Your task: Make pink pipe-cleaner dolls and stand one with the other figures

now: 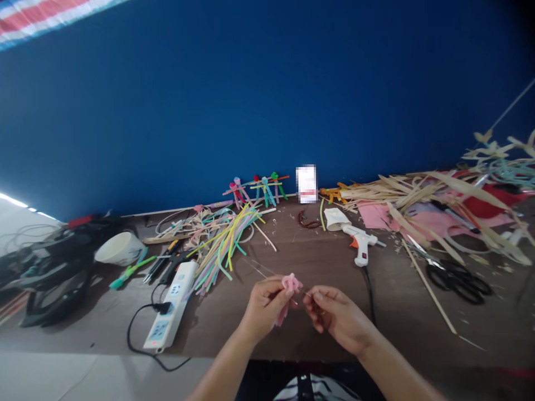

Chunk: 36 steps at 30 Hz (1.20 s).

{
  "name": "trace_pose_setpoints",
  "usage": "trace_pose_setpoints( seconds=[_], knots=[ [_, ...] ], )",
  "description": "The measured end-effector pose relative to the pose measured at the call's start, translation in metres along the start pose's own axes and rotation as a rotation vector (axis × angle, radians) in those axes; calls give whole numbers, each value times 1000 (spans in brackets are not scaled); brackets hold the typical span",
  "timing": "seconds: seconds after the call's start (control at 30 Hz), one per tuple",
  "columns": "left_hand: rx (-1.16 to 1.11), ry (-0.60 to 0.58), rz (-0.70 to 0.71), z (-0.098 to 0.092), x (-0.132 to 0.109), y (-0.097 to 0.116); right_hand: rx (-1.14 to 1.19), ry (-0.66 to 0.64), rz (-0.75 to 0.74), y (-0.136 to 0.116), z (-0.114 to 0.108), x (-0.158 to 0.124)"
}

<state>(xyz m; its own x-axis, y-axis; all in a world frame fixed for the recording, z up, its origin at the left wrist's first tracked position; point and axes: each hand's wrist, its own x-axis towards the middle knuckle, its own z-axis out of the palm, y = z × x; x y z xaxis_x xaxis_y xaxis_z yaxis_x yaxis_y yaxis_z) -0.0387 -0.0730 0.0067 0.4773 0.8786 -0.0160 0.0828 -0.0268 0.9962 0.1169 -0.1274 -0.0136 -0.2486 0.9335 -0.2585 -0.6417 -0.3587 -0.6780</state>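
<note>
In the left hand's [265, 305] grip, a pink craft piece [289, 284]

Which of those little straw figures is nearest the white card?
The rightmost figure, with the green head and orange arm; the pink-and-red figure and the teal figure stand further left.

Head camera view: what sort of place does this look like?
Most likely a handicraft workbench. A white hot glue gun lies near a heap of coloured straws, and small finished stick figures stand along the back of the table, with black-handled scissors among dried plant strips.
</note>
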Motion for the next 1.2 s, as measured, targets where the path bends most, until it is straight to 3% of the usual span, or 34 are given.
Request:
trace_pose_setpoints(
  seconds=[0.13,0.3,0.5,0.63,0.77,0.87,0.97,1.1,1.2],
  knots=[
    [-88,13,0,1,1,1,104,-102,-41,2,3,-2],
    [-116,4,-75,1,5,1,-48,-130,-161,3,3,-1],
    [-219,144,-152,1,14,-4,-563,-137,-304,-9,-1,-8],
    [-227,152,-159,1,16,-6,-926,-143,-324,-19,-1,-12],
    [-216,153,-162,3,17,-6,-1089,-144,-389,-23,0,-12],
    [-229,135,-152,2,17,-4,-992,-80,-454,-21,-1,-10],
    [-250,65,-165,1,14,-4,-669,24,-476,-14,-3,-5],
    [-189,-45,-98,-1,9,-2,-277,151,-339,-7,-6,3],
    [-68,-99,-10,-3,5,6,-230,196,-222,-7,-7,5]
  ],
)
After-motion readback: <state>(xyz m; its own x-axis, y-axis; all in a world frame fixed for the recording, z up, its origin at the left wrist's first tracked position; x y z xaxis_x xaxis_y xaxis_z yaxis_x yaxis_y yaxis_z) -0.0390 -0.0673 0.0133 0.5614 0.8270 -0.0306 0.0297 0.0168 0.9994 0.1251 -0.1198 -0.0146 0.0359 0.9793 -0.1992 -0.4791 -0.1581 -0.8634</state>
